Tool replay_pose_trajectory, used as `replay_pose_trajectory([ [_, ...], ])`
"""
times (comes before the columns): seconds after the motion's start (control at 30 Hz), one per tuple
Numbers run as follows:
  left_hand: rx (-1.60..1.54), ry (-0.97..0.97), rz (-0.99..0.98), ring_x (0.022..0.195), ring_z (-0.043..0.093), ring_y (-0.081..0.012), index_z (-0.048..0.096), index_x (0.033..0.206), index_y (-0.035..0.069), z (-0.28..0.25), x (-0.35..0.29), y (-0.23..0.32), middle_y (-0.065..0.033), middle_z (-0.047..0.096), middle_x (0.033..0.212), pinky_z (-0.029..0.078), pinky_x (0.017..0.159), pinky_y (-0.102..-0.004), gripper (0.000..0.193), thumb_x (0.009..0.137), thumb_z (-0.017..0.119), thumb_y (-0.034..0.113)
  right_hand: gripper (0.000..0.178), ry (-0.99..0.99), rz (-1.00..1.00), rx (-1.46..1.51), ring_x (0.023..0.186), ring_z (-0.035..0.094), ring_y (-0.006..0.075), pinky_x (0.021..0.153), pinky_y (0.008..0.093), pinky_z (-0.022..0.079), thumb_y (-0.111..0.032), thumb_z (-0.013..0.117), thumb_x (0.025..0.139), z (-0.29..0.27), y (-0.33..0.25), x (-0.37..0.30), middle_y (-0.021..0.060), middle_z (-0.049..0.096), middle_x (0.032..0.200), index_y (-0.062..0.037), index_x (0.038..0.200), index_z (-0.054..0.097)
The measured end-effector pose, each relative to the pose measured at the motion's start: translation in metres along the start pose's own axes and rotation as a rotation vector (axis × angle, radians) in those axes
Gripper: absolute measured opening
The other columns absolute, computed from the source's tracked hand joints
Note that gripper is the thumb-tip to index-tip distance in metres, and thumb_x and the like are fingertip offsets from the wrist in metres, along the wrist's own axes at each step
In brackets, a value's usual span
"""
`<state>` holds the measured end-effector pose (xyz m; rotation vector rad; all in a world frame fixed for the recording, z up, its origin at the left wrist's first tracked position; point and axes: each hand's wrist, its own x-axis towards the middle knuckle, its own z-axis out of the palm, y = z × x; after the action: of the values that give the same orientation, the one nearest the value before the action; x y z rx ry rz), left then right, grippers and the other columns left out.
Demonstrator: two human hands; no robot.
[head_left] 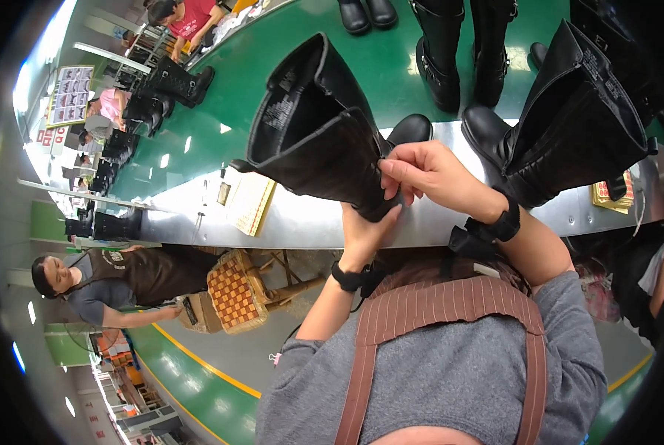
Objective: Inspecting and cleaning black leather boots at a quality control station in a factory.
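Observation:
A tall black boot (pixel 339 152) stands in front of me, tilted to the left, its wide top gaping and its toe pointing away. My left hand (pixel 367 233) is closed round the low ankle part from the near side. With fingertips pinched, my right hand (pixel 432 174) grips the boot's right side, partway down the shaft. Whatever small part lies between those fingertips is too covered to make out. Another tall black boot (pixel 569 141), top open, stands just right of my right hand.
Several black boots (pixel 435 67) stand farther back on the green tabletop (pixel 206 130). A pad of yellow-edged sheets (pixel 250 204) and small tools lie left on the metal edge strip (pixel 309 226); more sheets (pixel 613 194) lie right. A person in an apron (pixel 146 278) is at left, near a checkered-seat chair (pixel 235 293).

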<state>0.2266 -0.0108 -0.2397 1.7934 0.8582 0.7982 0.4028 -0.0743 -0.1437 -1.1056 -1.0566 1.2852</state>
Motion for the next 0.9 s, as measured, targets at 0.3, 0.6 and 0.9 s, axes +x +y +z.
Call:
replay_pose_trajectory([
  [0.3,0.945,0.429,0.895,0.12,0.042,-0.0299,0.048,0.127,-0.002,-0.065,0.031,0.204,-0.0137,0.054,0.113,0.019,0.11,-0.0496,0.067,0.071,0.072,0.028,0.029,0.022,-0.02,-0.091,0.06,0.059,0.0086,0.057,0.0228,0.048,-0.024,0.054,0.095,0.0,0.007,0.007,0.0051,0.066,0.072,0.0007,0.082,0.065],
  [0.6,0.889,0.327,0.738,0.085,0.051,-0.0245,0.065,0.115,0.013,-0.052,0.06,0.196,-0.0053,0.056,0.076,0.034,0.097,-0.0457,0.047,0.069,0.065,0.003,0.031,-0.015,-0.039,-0.087,0.064,0.062,0.0096,0.057,0.0235,0.049,-0.024,0.053,0.096,0.002,-0.001,0.013,0.0053,0.065,0.073,0.0025,0.084,0.063],
  [0.9,-0.028,0.44,0.48,0.123,0.039,-0.0299,0.012,0.142,-0.001,-0.026,0.015,0.06,-0.0192,0.035,0.133,0.03,0.105,-0.0425,0.103,0.067,0.082,0.01,0.029,-0.082,0.028,-0.028,0.061,0.055,0.006,0.055,0.0196,0.042,-0.026,0.05,0.097,0.001,0.0,0.002,0.0008,0.063,0.074,-0.0032,0.082,0.06],
])
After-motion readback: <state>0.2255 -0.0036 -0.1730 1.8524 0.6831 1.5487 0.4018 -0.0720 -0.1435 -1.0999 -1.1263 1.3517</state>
